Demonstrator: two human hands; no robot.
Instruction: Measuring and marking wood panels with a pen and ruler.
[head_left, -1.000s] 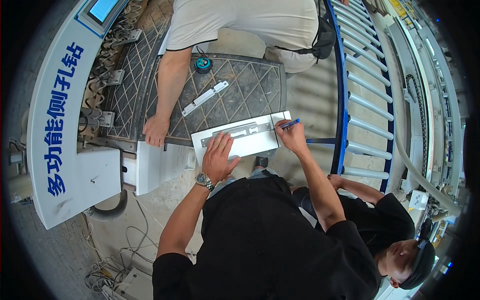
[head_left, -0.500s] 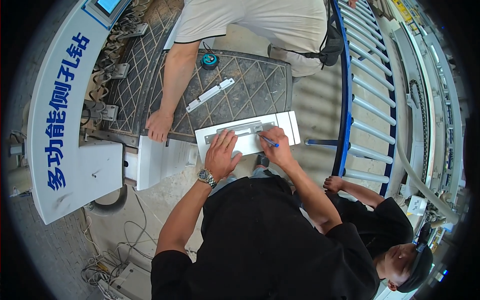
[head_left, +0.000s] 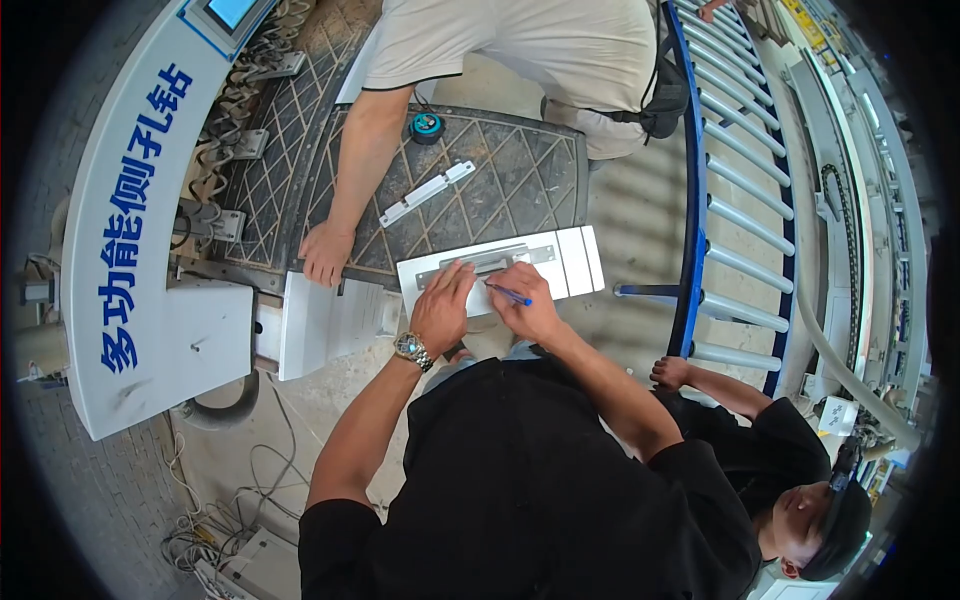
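Note:
A white board (head_left: 577, 262) lies across the near edge of a black, ribbed work surface. On it rests a long grey metal plate (head_left: 541, 254) with a slot in its middle. My left hand (head_left: 440, 308), a watch at its wrist, lies with fingers stretched over the plate's left part and the board. In my right hand (head_left: 527, 312) is a blue pen (head_left: 513, 295), pinched in a writing grip. Its tip points to the left, beside the plate's slot and close to my left fingertips. Whether the tip touches the board is too small to tell.
Farther off on the ribbed work surface (head_left: 500, 190) lie a white slotted strip (head_left: 428, 194) and a teal-and-black tape measure (head_left: 426, 127). A person's hand (head_left: 327, 252) leans there. At left stands a white machine (head_left: 130, 250), at right a roller conveyor (head_left: 745, 255). Another person (head_left: 770, 450) is close by at lower right.
My right hand has moved left with the pen, from the right part of the plate to near my left fingers. My left hand stays on the plate. The whole view has shifted slightly.

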